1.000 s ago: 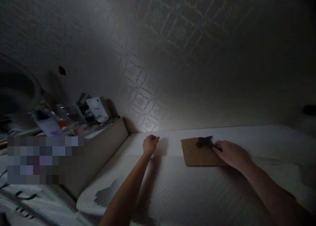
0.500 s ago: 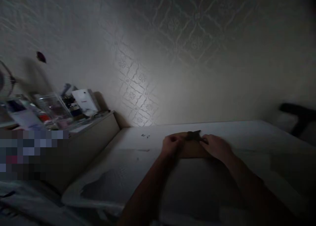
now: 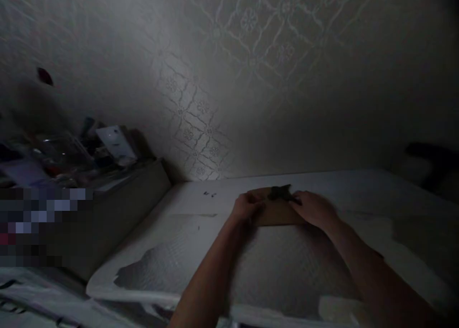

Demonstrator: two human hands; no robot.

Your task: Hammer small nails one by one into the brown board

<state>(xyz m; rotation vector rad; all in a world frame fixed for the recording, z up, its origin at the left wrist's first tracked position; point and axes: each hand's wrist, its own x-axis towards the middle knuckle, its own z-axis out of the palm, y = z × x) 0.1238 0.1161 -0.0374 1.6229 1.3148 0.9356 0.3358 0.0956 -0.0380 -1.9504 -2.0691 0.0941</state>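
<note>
Patterned wallpaper [image 3: 201, 127] is rising dimly behind the white bench [image 3: 186, 203], with a white box [image 3: 116, 142] leaning off to my left. Small dark marks [image 3: 210, 194] are showing on the bench, short of my left hand [image 3: 245, 206], which is resting at the left edge of a brown cardboard piece [image 3: 279, 216]; whether its fingers are pinching anything, I cannot tell. Over the cardboard's far part a dark object [image 3: 279, 192] is lying, its long axis running roughly sideways between my hands. Its free left end is pointing toward my left fingers, near them; its narrow right end is meeting my right hand [image 3: 315, 207], whose fingers are apparently pinching it.
</note>
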